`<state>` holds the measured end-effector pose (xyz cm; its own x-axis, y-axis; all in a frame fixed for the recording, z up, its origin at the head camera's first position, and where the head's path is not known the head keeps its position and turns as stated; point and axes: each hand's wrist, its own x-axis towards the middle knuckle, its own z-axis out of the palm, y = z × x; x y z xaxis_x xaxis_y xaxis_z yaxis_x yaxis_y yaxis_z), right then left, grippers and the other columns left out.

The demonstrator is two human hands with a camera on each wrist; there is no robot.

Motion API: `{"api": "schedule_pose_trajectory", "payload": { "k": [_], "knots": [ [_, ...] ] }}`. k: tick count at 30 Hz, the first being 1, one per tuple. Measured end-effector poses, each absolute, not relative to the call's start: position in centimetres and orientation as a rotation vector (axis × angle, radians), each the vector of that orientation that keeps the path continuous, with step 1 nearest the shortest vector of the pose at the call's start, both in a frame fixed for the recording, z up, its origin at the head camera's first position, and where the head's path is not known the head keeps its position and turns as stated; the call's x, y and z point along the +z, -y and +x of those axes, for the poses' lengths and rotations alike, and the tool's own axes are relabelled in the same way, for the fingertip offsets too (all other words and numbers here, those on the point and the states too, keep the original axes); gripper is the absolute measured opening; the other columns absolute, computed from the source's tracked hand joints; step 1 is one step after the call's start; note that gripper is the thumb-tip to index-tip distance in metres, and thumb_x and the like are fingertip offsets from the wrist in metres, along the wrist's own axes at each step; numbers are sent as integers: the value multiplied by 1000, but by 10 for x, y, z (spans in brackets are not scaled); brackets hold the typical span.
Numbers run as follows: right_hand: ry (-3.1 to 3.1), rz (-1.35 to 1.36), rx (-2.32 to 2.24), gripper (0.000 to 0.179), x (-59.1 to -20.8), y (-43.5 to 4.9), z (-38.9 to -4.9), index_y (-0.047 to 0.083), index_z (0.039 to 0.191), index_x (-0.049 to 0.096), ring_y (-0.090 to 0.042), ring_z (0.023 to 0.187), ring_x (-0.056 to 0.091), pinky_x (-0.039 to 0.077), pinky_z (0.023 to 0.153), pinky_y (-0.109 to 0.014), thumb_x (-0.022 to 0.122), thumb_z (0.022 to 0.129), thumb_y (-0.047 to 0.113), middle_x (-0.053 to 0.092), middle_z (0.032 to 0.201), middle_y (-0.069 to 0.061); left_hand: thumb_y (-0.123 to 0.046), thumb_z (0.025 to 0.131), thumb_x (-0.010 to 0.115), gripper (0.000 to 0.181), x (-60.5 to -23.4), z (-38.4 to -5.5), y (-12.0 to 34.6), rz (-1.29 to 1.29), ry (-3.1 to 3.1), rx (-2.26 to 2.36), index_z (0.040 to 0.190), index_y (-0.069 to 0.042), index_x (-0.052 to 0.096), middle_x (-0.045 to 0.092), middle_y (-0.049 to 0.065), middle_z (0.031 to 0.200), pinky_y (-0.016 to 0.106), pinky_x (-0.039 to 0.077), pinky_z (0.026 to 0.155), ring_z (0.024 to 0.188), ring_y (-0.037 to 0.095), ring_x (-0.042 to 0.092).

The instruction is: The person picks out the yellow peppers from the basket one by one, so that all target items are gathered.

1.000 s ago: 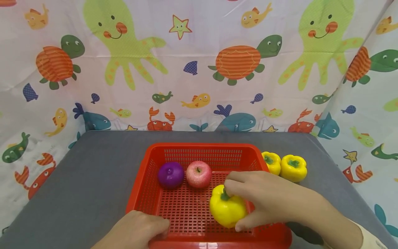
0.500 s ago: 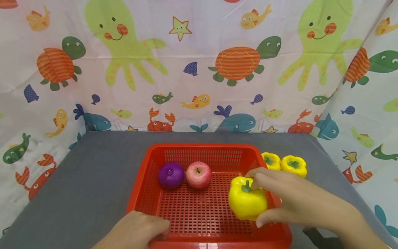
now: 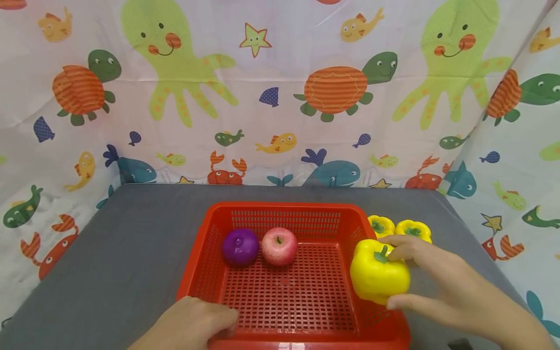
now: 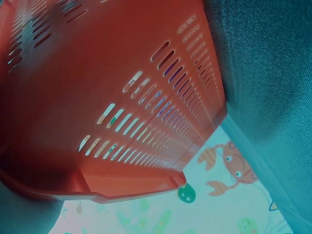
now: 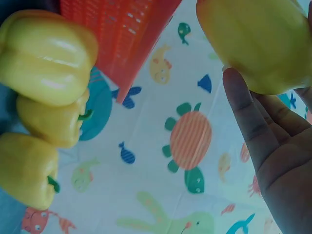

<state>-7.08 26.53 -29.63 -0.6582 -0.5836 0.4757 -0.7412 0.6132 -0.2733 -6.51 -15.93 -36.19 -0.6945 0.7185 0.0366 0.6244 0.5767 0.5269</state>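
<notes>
My right hand holds a yellow bell pepper by its side, thumb low and fingers near the green stem. In the head view the pepper overlaps the right wall of the red plastic basket; the right wrist view shows it raised above the peppers on the table. My left hand grips the basket's front left rim, part of its fingers hidden. Inside the basket, toward the back left, a purple round fruit or vegetable sits beside a pink-red apple.
Right of the basket, yellow bell peppers stand on the grey tabletop: one pepper near the wall, another pepper beside it. A third pepper shows in the right wrist view. A sea-animal curtain encloses the back and sides.
My right hand has lifted the yellow bell pepper from inside the basket and carried it rightward to the right wall. The left hand, apple and purple item have stayed put.
</notes>
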Motion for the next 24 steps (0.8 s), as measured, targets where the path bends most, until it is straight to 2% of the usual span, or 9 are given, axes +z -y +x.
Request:
{"api": "schedule_pose_trajectory", "payload": {
  "k": [3, 5, 10, 12, 16, 21, 24],
  "knots": [
    [2489, 994, 659, 69, -299, -274, -66, 22, 118, 58, -3, 94, 58, 46, 82, -11, 96, 62, 31, 61, 116, 12, -69, 87, 61, 41, -362, -65, 159, 1135, -2620, 773, 76, -31, 53, 44, -26, 61, 13, 38, 48, 52, -8, 42],
    [2479, 944, 649, 71, -300, -280, -64, 20, 118, 57, -2, 98, 56, 46, 82, -10, 97, 60, 26, 60, 116, 11, -70, 87, 60, 41, -363, -65, 158, 1137, -2619, 775, 76, -31, 52, 43, -26, 61, 12, 38, 47, 52, -8, 41],
    [2468, 858, 661, 73, -304, -296, -64, 12, 115, 57, -2, 114, 53, 45, 84, -9, 98, 55, 9, 58, 128, -1, -66, 88, 62, 39, -365, -64, 158, 1178, -2649, 788, 75, -32, 49, 38, -28, 61, 10, 36, 47, 51, -9, 39],
    [2485, 810, 669, 75, -308, -303, -66, 9, 116, 56, -1, 115, 51, 44, 85, -8, 97, 53, 4, 57, 129, -5, -65, 88, 63, 38, -365, -64, 159, 1187, -2658, 797, 75, -32, 49, 38, -28, 61, 10, 35, 47, 52, -10, 38],
    [2526, 683, 656, 82, -318, -316, -69, 5, 121, 53, 3, 109, 48, 41, 81, -4, 97, 52, 2, 56, 128, -9, -65, 87, 64, 38, -367, -64, 159, 1170, -2652, 810, 75, -33, 48, 38, -28, 62, 10, 35, 46, 52, -10, 39],
    [2554, 601, 661, 92, -332, -330, -69, 1, 132, 48, 8, 104, 48, 40, 80, -2, 96, 53, -2, 54, 126, -4, -68, 87, 61, 39, -365, -63, 158, 1149, -2638, 810, 76, -33, 49, 41, -28, 62, 11, 38, 47, 52, -9, 40],
    [2585, 561, 648, 92, -341, -337, -69, 2, 134, 48, 11, 101, 47, 40, 77, -1, 97, 55, 1, 55, 123, -4, -67, 87, 62, 38, -365, -64, 158, 1150, -2638, 813, 76, -33, 50, 41, -28, 63, 11, 38, 48, 53, -9, 41]
  ]
}}
